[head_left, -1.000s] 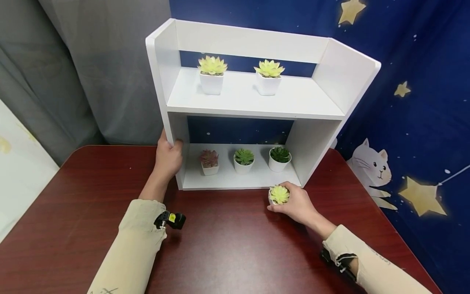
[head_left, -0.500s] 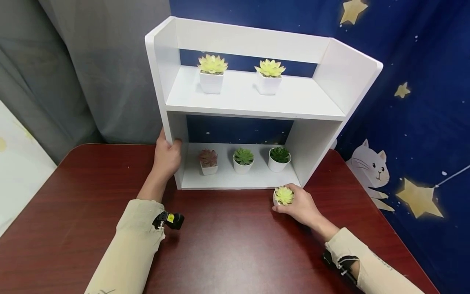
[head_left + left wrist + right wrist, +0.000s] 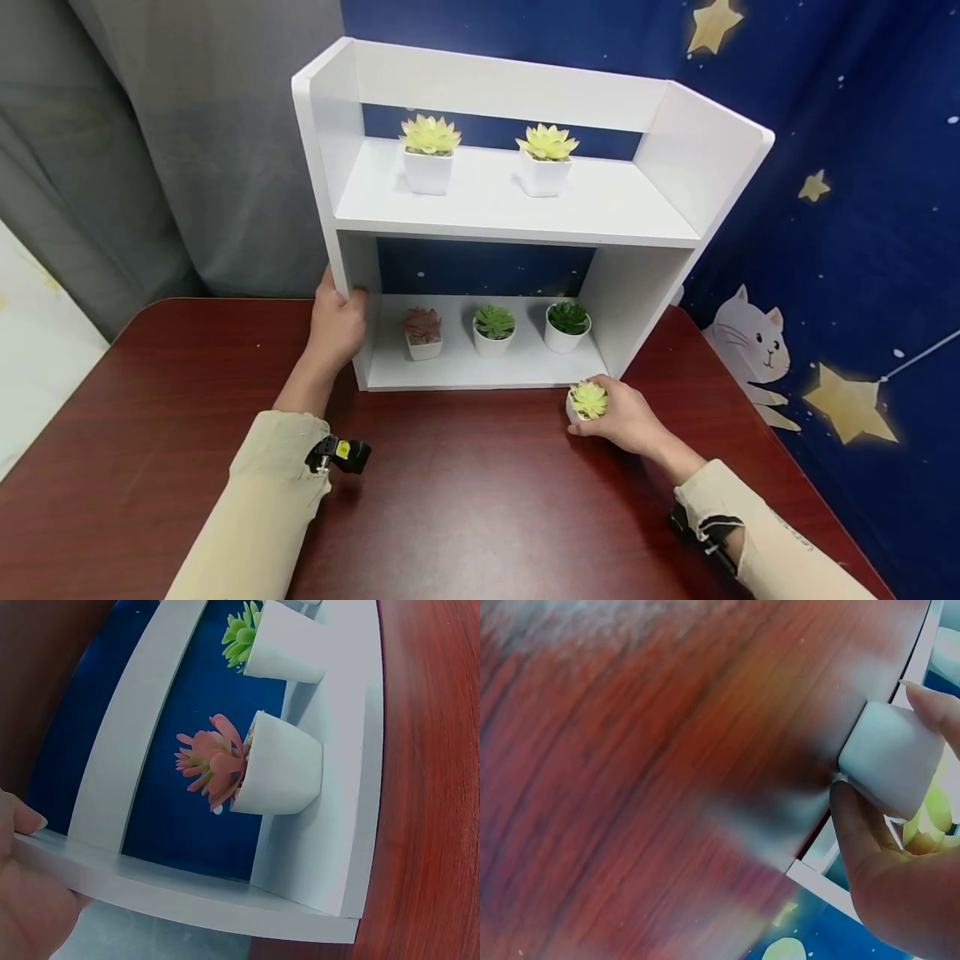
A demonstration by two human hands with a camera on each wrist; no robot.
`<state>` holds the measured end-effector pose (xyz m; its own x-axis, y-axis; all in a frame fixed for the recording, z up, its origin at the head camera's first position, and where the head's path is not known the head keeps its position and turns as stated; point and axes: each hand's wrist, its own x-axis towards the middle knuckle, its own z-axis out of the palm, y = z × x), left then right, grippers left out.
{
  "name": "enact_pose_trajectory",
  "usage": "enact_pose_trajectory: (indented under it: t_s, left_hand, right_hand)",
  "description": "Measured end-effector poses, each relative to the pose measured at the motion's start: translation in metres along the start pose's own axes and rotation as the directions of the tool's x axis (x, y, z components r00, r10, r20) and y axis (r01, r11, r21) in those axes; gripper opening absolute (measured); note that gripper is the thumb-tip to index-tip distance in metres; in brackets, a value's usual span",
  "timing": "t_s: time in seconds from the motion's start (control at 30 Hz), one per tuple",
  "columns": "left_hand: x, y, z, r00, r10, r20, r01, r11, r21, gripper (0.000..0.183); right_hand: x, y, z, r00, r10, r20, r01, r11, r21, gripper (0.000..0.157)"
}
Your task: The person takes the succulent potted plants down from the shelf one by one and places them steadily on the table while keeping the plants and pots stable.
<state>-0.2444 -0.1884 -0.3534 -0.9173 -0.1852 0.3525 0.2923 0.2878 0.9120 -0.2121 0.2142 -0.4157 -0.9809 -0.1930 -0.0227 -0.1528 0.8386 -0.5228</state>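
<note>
My left hand (image 3: 337,325) grips the left side panel of the white two-tier shelf (image 3: 517,236), its thumb on the panel's inner side. With my right hand (image 3: 626,414) I hold a small potted succulent (image 3: 588,402), yellow-green in a white pot, at the shelf's lower right front corner. In the right wrist view thumb and fingers pinch the white pot (image 3: 892,757) from both sides. On the lower tier stand a reddish succulent (image 3: 422,327), a green succulent (image 3: 494,323) and a dark green succulent (image 3: 568,320). Two yellow-green succulents (image 3: 428,154) (image 3: 546,158) stand on the upper tier.
The shelf stands at the back of a dark red wooden table (image 3: 465,492). Behind it hang a grey curtain (image 3: 247,150) and a blue curtain (image 3: 862,275) printed with stars and a white cat. A white surface (image 3: 37,350) lies at the far left.
My right hand has shifted slightly to the right with the potted succulent, along the shelf's front edge. The left hand keeps its grip on the side panel.
</note>
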Motion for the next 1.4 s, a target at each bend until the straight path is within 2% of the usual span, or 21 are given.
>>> enact_pose_trajectory:
  t_s: [0.17, 0.5, 0.73, 0.8, 0.9, 1.03, 1.17, 1.3, 1.4]
  left_hand:
    - [-0.001, 0.002, -0.003, 1.0, 0.007, 0.009, -0.007, 1.0, 0.026, 0.052]
    - [0.002, 0.002, -0.002, 1.0, -0.009, 0.028, 0.009, 1.0, 0.008, 0.054]
    - [0.0, -0.001, -0.002, 1.0, -0.012, 0.026, 0.011, 1.0, 0.01, 0.054]
    - [0.0, -0.001, -0.002, 1.0, -0.011, 0.026, 0.011, 1.0, 0.007, 0.054]
    - [0.0, 0.0, -0.001, 1.0, -0.011, 0.029, 0.011, 1.0, 0.002, 0.053]
    - [-0.001, 0.002, 0.001, 0.999, -0.01, 0.035, 0.01, 1.0, -0.004, 0.052]
    - [-0.001, 0.003, 0.002, 0.999, -0.011, 0.042, 0.011, 1.0, 0.002, 0.053]
    - [-0.001, 0.003, 0.001, 1.0, -0.007, 0.025, 0.006, 1.0, 0.012, 0.053]
    - [-0.001, 0.003, 0.0, 1.0, -0.007, 0.016, 0.007, 1.0, 0.009, 0.053]
  right_hand:
    - [0.003, -0.001, -0.003, 1.0, -0.001, 0.017, 0.001, 1.0, 0.002, 0.071]
    - [0.003, 0.0, -0.004, 1.0, 0.014, 0.021, -0.014, 1.0, -0.013, 0.077]
    - [-0.005, -0.007, -0.013, 0.996, -0.073, 0.055, 0.075, 0.996, -0.047, 0.107]
    - [-0.009, -0.015, -0.021, 0.994, -0.1, 0.041, 0.103, 0.992, -0.069, 0.108]
    - [-0.014, -0.028, -0.037, 0.987, -0.163, -0.007, 0.162, 0.982, -0.1, 0.097]
    - [-0.019, -0.053, -0.063, 0.96, -0.264, -0.093, 0.258, 0.963, -0.075, 0.074]
    - [-0.023, -0.083, -0.089, 0.92, -0.336, -0.203, 0.341, 0.94, -0.006, 0.053]
    - [-0.024, -0.112, -0.113, 0.858, -0.39, -0.335, 0.417, 0.909, 0.008, 0.037]
    - [-0.022, -0.129, -0.127, 0.814, -0.392, -0.429, 0.431, 0.902, -0.007, 0.035]
